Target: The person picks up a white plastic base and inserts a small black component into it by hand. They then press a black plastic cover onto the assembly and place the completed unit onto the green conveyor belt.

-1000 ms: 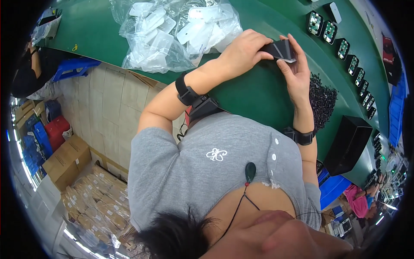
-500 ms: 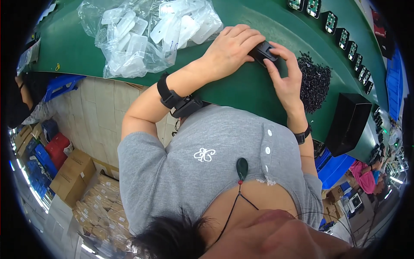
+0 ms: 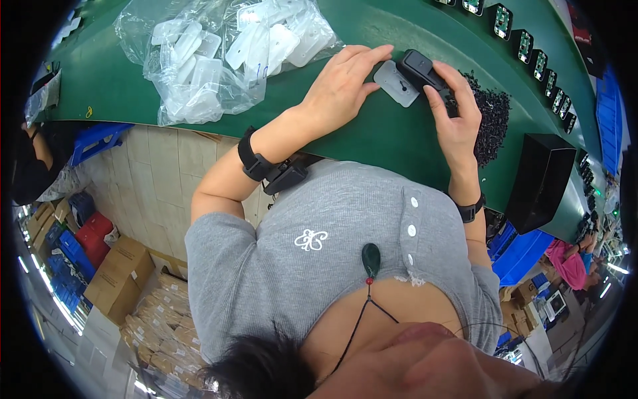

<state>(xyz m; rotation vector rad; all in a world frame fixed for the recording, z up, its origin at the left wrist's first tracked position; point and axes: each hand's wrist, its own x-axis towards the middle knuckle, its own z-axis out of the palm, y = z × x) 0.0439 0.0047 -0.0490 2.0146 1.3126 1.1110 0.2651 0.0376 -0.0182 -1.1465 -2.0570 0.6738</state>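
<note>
My right hand (image 3: 458,113) grips a small black plastic casing (image 3: 419,65) between thumb and fingers; its far end rises as a rounded block. Beside the casing, on its left, a translucent pale plate (image 3: 393,81) with rounded corners and a dark keyhole-shaped mark lies tilted. My left hand (image 3: 339,86) is open just left of the plate, fingers stretched and thumb apart, with the thumb tip close to the plate's edge. Whether the thumb touches it I cannot tell. A heap of small black parts (image 3: 490,123) lies to the right of my right hand, partly behind it.
Clear plastic bags of pale plates (image 3: 199,73) lie on the green table (image 3: 299,126) at the left. A row of black casings with green circuit boards (image 3: 525,46) runs along the far right. A black box (image 3: 541,179) stands near the right edge, and a blue crate (image 3: 522,256) below it.
My left hand has let go of the black casing and drawn left, its fingers spreading. The pale plate has come into view beside the casing, which my right hand still holds.
</note>
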